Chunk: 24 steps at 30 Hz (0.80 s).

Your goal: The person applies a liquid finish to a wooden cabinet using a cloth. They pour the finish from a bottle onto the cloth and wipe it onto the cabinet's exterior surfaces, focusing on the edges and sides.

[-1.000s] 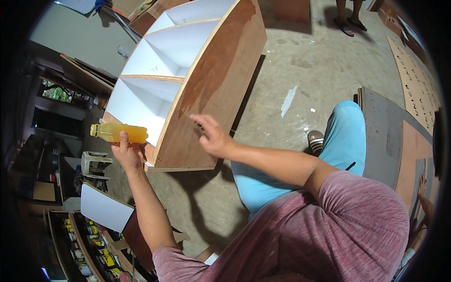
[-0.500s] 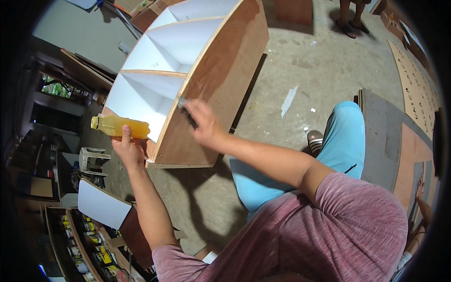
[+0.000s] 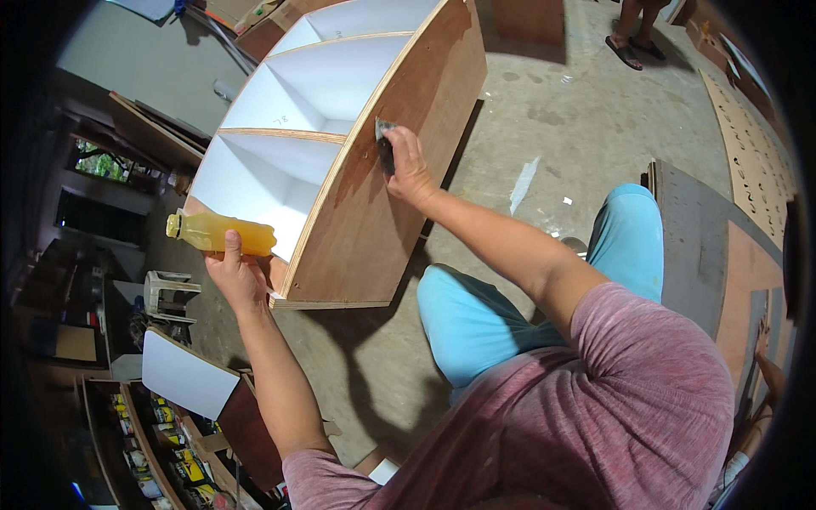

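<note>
My left hand (image 3: pixel 238 276) is wrapped round a clear plastic bottle (image 3: pixel 202 231) of yellow liquid, held on its side with its neck pointing left. The bottle is over the near end of a wooden shelf unit (image 3: pixel 361 246) with white compartments. In my right hand (image 3: pixel 413 177) is a dark flat spreader (image 3: pixel 384 146), its grey tip against the unit's bare plywood side near the upper edge. A darker, wet-looking film (image 3: pixel 418 81) covers the far upper part of that side, with a ragged lower border. My fingers partly hide the spreader.
Another person's feet in sandals (image 3: pixel 625 55) stand at the far right. Grey boards (image 3: pixel 688 229) lie to my right, with another hand (image 3: pixel 762 338) on them. A white stool (image 3: pixel 170 293), a white panel (image 3: pixel 189 374) and a rack of cans (image 3: pixel 183 459) are at the left.
My right hand has moved away from me and slightly right along the plywood side with the spreader. The darker film reaches further toward me. My left hand and bottle have barely shifted.
</note>
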Available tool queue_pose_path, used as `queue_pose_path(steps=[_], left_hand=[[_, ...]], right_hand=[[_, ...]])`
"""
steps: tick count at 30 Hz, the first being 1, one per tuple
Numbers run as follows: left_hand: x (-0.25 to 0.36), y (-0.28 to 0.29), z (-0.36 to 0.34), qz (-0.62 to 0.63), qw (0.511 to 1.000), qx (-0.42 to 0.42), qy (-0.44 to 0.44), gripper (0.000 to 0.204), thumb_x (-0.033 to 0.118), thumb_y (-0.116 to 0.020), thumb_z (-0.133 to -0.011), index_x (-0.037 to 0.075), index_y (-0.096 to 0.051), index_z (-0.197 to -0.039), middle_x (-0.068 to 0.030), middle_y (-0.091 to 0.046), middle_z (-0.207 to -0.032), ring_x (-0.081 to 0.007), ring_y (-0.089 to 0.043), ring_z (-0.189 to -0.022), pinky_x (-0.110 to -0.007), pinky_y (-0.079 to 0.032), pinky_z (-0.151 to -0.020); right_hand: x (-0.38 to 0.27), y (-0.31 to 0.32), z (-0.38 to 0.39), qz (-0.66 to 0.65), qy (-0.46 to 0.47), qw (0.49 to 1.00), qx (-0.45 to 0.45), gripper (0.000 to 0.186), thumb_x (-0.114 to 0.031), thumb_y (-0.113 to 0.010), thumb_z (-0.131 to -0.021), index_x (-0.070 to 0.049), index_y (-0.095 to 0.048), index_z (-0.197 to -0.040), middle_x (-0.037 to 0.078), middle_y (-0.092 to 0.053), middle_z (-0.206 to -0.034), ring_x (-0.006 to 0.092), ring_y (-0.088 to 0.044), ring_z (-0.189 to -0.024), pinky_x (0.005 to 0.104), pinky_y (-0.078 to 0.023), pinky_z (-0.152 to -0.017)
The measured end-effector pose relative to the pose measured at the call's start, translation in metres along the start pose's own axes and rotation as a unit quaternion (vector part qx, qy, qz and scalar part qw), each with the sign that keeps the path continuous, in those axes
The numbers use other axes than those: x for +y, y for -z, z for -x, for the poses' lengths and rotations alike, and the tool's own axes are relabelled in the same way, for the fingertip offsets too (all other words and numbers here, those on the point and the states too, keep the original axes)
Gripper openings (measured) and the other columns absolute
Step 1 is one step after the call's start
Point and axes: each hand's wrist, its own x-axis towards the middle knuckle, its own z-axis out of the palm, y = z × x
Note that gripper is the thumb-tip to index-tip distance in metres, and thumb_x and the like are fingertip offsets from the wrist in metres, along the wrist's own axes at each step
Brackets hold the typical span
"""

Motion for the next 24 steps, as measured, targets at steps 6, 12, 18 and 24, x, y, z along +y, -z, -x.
queue_pose_path(steps=[6,12,18,24], left_hand=[[-0.012,0.023,-0.005,-0.008,1.000,0.009,0.011,0.031,0.014,-0.059,-0.095,0.000,-0.047,-0.120,-0.0107,-0.061,-0.099,-0.0251,-0.062,-0.086,-0.041,-0.054,-0.075],[-0.005,0.012,-0.003,0.056,0.998,0.009,0.027,0.037,0.013,-0.064,-0.091,0.002,-0.047,-0.122,-0.0089,-0.059,-0.106,-0.0232,-0.061,-0.094,-0.041,-0.054,-0.081],[-0.005,0.005,-0.001,0.006,1.000,-0.002,0.014,0.038,0.011,-0.066,-0.090,0.001,-0.048,-0.122,-0.0089,-0.059,-0.108,-0.0220,-0.061,-0.095,-0.038,-0.053,-0.082],[-0.007,0.010,-0.001,-0.022,0.999,0.026,0.002,0.028,0.014,-0.062,-0.093,-0.001,-0.050,-0.115,-0.0100,-0.061,-0.097,-0.0230,-0.062,-0.085,-0.038,-0.054,-0.074]], right_hand=[[-0.017,0.006,0.060,-0.039,0.055,0.984,-0.165,0.078,0.010,-0.065,-0.057,-0.007,-0.041,-0.130,0.018,-0.043,-0.128,0.0413,-0.045,-0.117,0.0463,-0.040,-0.099],[-0.012,0.040,0.073,-0.029,-0.002,0.995,-0.100,0.061,0.012,-0.054,-0.064,-0.002,-0.049,-0.123,0.021,-0.051,-0.120,0.0407,-0.048,-0.115,0.0421,-0.041,-0.099],[-0.002,0.026,-0.018,-0.057,-0.120,0.991,0.012,0.058,0.010,-0.043,-0.070,0.004,-0.043,-0.128,0.025,-0.047,-0.125,0.0428,-0.044,-0.119,0.0432,-0.036,-0.104],[-0.103,0.021,0.083,-0.162,-0.031,0.965,-0.202,0.062,0.012,-0.049,-0.067,0.000,-0.045,-0.127,0.022,-0.047,-0.125,0.0422,-0.044,-0.120,0.0455,-0.036,-0.104]])
